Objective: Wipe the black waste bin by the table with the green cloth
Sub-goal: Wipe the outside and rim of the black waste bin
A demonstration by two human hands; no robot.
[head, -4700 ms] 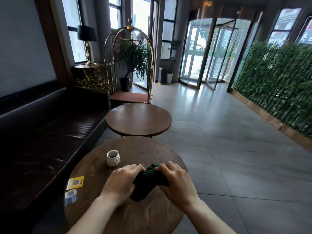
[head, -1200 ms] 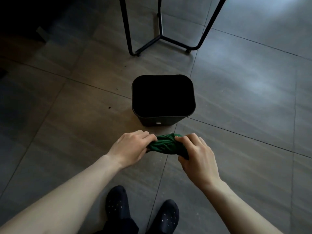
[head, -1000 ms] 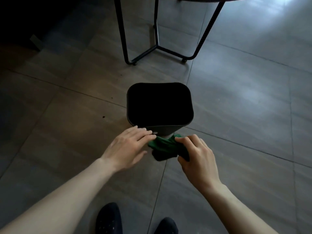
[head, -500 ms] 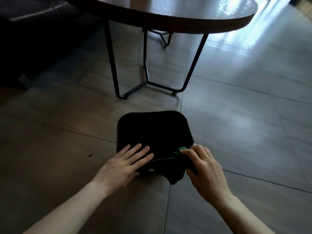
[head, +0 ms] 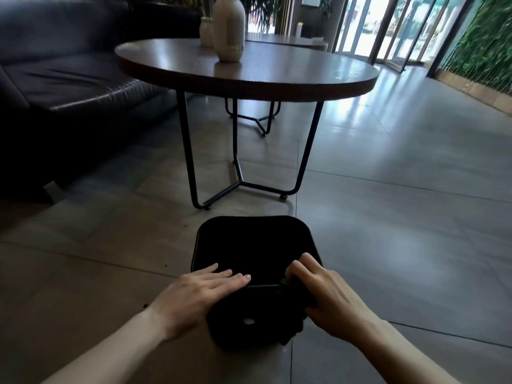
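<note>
Your left hand [head: 194, 297] lies flat and open on the black waste bin [head: 249, 245], which stands on the grey tiled floor [head: 401, 217] before the round counter [head: 249, 70]; your right hand [head: 329, 295] clutches the green cloth [head: 297, 325] against its near corner.

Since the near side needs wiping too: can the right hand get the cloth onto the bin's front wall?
Probably yes. The right hand already presses the green cloth at the bin's near corner; the left hand only rests on the rim.

Grey tiled floor [head: 401, 231], black waste bin [head: 249, 239] standing on it at 6 o'clock, round wooden table [head: 277, 76] on black metal legs at 12 o'clock, dark sofa [head: 69, 87] at 10 o'clock.
</note>
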